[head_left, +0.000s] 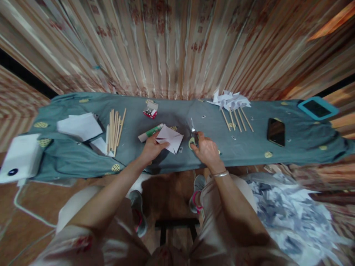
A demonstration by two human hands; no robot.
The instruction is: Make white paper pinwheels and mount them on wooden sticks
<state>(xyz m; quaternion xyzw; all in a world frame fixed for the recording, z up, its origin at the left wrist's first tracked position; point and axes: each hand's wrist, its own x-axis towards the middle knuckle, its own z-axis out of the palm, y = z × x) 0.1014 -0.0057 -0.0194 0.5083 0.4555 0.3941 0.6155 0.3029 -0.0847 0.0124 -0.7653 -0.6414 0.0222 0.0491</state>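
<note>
A white square of paper (172, 139) with slits cut in from its corners is pinched in my left hand (154, 148), between thumb and fingers. Just behind it a green and white glue stick (146, 135) lies on the cloth-covered table. My right hand (206, 150) has its fingers on the green-handled scissors (193, 133), whose blades point away from me, close to the table. Whether the scissors rest on the cloth or are slightly lifted, I cannot tell. A small open box of metal pins (151, 110) stands farther back.
Left of my hands lie several wooden sticks (114, 127) and a stack of white paper (80, 126). To the right are paper pinwheels (231, 100) on sticks, a phone (276, 132) and a blue-framed tablet (318, 108). A white device (20, 157) sits at the left edge; paper scraps (299, 214) fill the lower right.
</note>
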